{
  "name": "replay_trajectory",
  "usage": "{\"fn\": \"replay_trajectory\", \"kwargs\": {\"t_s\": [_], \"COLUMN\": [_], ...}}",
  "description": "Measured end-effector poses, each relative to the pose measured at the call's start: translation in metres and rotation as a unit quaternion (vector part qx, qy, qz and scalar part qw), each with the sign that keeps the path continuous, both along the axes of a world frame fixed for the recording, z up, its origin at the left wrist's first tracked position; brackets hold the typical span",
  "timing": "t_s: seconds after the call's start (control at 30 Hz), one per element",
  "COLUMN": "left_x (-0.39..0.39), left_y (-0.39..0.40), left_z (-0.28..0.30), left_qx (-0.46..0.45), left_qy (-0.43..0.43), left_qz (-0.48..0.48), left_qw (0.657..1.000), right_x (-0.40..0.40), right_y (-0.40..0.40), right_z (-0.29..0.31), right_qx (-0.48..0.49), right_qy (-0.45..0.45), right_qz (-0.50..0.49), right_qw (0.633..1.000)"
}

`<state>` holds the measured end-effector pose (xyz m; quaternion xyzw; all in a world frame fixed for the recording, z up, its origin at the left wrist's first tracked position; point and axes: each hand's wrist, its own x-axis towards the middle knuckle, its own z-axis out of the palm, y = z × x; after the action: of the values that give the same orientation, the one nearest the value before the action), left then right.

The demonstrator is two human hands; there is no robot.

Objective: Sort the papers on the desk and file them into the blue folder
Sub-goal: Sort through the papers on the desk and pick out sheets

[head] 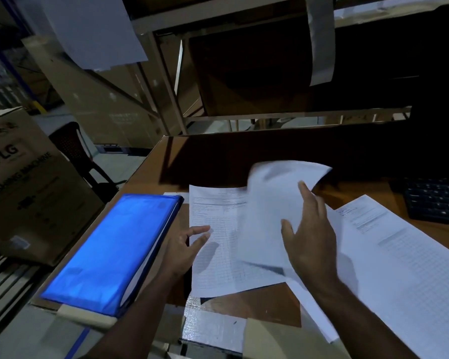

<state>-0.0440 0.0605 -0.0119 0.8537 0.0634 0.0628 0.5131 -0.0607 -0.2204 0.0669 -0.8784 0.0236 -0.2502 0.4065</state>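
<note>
Folder: glossy blue plastic folder (pixel 114 251), closed, flat at the left edge of the worktop, long side running away from the viewer.
Middle sheet: white printed form with a table grid (pixel 215 257), flat, just right of the folder.
Lifted sheet: blank-looking white paper (pixel 272 203), blurred, curled upward, partly over the middle sheet.
Right sheets: white gridded printed pages (pixel 405 268), flat, angled, on the right side.

Looking like a dim warehouse office: tall metal storage racking (pixel 166 81) rising behind a brown wooden desk (pixel 218 161), a large brown cardboard washing-machine carton (pixel 24 182) standing at the left, a dark computer keyboard (pixel 436 200) lying at the right beside white printed tabular sheets (pixel 399 255).
</note>
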Motion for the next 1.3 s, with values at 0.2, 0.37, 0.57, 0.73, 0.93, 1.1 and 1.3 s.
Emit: {"fn": "replay_trajectory", "kwargs": {"t_s": [0.2,0.37,0.57,0.73,0.93,1.1,1.3], "left_x": [-0.009,-0.012,-0.003,-0.001,0.004,0.006,0.004], "left_y": [-0.014,-0.017,-0.003,-0.003,0.006,0.001,0.001], "left_z": [0.013,0.017,0.003,0.0,0.0,0.003,0.001], "left_qx": [-0.104,-0.152,-0.037,-0.04,-0.065,-0.084,-0.082], "left_qy": [0.021,0.005,0.013,-0.012,-0.02,-0.015,-0.003], "left_qz": [0.011,0.007,0.009,0.014,0.015,0.007,0.01], "left_qw": [0.994,0.988,0.999,0.999,0.998,0.996,0.997], "right_x": [-0.014,-0.013,-0.022,-0.025,-0.001,0.004,-0.008], "right_y": [0.035,0.071,0.08,0.066,0.037,0.02,0.035], "right_z": [0.012,-0.035,-0.051,-0.057,-0.083,-0.09,-0.09], "right_qx": [-0.219,-0.363,-0.256,-0.137,-0.241,-0.293,-0.233], "right_qy": [-0.125,0.022,0.104,0.111,0.048,0.122,0.094], "right_qz": [0.155,0.261,0.346,0.39,0.237,0.159,0.175], "right_qw": [0.955,0.894,0.896,0.904,0.94,0.935,0.952]}}
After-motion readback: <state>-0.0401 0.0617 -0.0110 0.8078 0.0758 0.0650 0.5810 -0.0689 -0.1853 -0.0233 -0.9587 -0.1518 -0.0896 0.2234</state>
